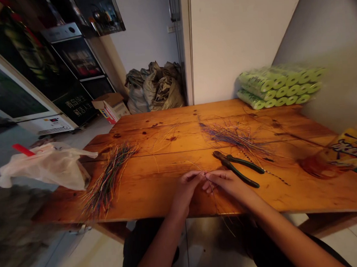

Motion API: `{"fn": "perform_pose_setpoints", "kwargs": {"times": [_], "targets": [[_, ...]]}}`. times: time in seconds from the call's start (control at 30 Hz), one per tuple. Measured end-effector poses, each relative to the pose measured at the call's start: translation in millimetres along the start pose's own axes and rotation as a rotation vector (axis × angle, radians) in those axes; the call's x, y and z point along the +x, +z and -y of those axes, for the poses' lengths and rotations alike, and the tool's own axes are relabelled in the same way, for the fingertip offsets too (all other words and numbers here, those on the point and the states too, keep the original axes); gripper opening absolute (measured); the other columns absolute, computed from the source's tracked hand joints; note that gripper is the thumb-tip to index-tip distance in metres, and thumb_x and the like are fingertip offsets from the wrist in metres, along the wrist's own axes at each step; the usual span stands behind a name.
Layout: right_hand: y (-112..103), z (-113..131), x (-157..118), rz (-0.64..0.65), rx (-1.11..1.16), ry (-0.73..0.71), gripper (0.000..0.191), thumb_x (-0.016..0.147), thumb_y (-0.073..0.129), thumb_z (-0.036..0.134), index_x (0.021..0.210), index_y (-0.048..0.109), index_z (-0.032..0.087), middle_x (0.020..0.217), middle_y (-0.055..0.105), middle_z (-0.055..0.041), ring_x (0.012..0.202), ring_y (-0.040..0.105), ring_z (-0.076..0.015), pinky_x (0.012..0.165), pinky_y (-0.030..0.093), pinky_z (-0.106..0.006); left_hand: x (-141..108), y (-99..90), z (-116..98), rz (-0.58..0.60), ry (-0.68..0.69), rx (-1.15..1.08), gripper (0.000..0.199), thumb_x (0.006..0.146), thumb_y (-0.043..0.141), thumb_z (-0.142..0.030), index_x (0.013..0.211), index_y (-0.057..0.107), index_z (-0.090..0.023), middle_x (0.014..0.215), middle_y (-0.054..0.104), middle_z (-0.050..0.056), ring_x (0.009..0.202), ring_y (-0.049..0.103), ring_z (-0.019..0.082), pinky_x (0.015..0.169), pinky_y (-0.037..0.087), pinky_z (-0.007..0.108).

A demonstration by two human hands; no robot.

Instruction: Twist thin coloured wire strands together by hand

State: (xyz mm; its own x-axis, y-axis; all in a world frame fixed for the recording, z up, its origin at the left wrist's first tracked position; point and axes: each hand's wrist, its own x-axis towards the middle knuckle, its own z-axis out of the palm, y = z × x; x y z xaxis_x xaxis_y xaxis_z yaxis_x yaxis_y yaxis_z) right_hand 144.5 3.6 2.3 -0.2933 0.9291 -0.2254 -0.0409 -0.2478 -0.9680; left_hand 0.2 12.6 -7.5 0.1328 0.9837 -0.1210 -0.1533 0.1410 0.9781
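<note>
Along the near edge of the plank worktop (277,198), we record a left hand (186,191) and a right hand (225,183) meeting at the fingertips. Both grips are closed, pinching a few thin coloured wires (205,175) between them; some strands hang down past the worktop edge. Just beside the right hand lie green-handled pliers (238,167), untouched, with a twisted wire strand (276,177) running across their handle ends. Behind the pliers we note a loose spread of multicoloured wires (232,135), and well to the left of the hands lies a longer wire bundle (106,181), angled across the planks. A white plastic bag (45,166) sits at the left end of the worktop, green-wrapped rolls (279,86) stand stacked at the back right corner, and a yellow printed package (353,148) lies at the right end. Beyond the worktop, we log a cardboard box (111,107) and bulging woven sacks (154,89) on the floor.
</note>
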Motion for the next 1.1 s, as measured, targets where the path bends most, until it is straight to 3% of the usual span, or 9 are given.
{"fn": "perform_pose_setpoints", "kwargs": {"times": [0.13,0.27,0.5,0.7,0.8,0.9,1.0,1.1], "targets": [[-2,4,-5,-0.004,-0.043,-0.013,0.037,0.073,0.06,0.048,0.058,0.06,0.015,0.057,0.058,-0.001,0.052,0.052,-0.0098,0.057,0.042,-0.025,1,-3.2,-5,0.081,-0.022,-0.004,0.014,0.065,0.069,-0.03,0.072,0.071,-0.018,0.077,0.07,0.004,0.081,0.061,0.018,0.082,0.042,0.03],[-2,3,-3,0.001,-0.042,-0.034,0.033,0.072,0.061,0.047,0.066,0.063,0.015,0.053,0.053,0.0026,0.049,0.049,-0.0089,0.056,0.041,-0.025,-1,-1.5,-9,0.075,0.029,-0.046,0.012,0.068,0.067,-0.029,0.065,0.068,-0.018,0.065,0.065,0.0,0.073,0.058,0.014,0.079,0.042,0.027],[-2,0,-3,0.062,-0.02,0.012,0.036,0.072,0.059,0.05,0.077,0.066,0.014,0.057,0.054,0.0029,0.05,0.05,-0.0084,0.056,0.041,-0.025,-1,0.9,-6,-0.091,0.067,-0.097,0.013,0.068,0.067,-0.03,0.07,0.066,-0.017,0.07,0.065,-0.001,0.068,0.057,0.01,0.072,0.042,0.023],[0,2,-4,0.017,0.012,-0.041,0.035,0.069,0.062,0.049,0.067,0.063,0.014,0.052,0.048,0.0039,0.049,0.045,-0.0085,0.054,0.043,-0.025,5,-5.6,-9,-0.138,0.134,-0.055,0.016,0.068,0.066,-0.032,0.071,0.062,-0.017,0.074,0.066,0.001,0.07,0.061,0.012,0.072,0.046,0.025],[-6,4,-4,-0.09,0.136,-0.07,0.031,0.069,0.063,0.046,0.071,0.061,0.015,0.055,0.05,0.0028,0.05,0.046,-0.0088,0.05,0.042,-0.023,14,-25.8,-15,-0.252,0.259,0.199,0.019,0.074,0.059,-0.035,0.077,0.062,-0.017,0.076,0.068,0.003,0.075,0.063,0.016,0.074,0.047,0.028],[-16,7,-7,-0.172,0.259,-0.105,0.025,0.07,0.064,0.04,0.074,0.059,0.015,0.054,0.044,0.0051,0.043,0.034,-0.0045,0.038,0.026,-0.016,20,-45.5,-17,-0.288,0.323,0.655,0.02,0.077,0.054,-0.035,0.082,0.064,-0.019,0.083,0.069,0.004,0.082,0.063,0.018,0.077,0.046,0.03],[-24,9,-10,-0.183,0.336,-0.105,0.022,0.07,0.065,0.035,0.078,0.059,0.015,0.053,0.036,0.0074,0.041,0.019,-0.0023,0.035,0.01,-0.015,17,-48.3,-14,-0.196,0.265,1.077,0.02,0.076,0.056,-0.036,0.087,0.062,-0.02,0.089,0.068,0.005,0.086,0.061,0.019,0.078,0.045,0.03],[-27,8,-10,-0.21,0.373,-0.099,0.022,0.071,0.065,0.034,0.079,0.061,0.014,0.053,0.034,0.0074,0.043,0.017,-0.0028,0.036,0.009,-0.016,8,-37.0,-12,-0.16,0.142,1.396,0.026,0.078,0.053,-0.038,0.092,0.059,-0.017,0.089,0.067,0.009,0.086,0.061,0.024,0.074,0.044,0.034]]}}
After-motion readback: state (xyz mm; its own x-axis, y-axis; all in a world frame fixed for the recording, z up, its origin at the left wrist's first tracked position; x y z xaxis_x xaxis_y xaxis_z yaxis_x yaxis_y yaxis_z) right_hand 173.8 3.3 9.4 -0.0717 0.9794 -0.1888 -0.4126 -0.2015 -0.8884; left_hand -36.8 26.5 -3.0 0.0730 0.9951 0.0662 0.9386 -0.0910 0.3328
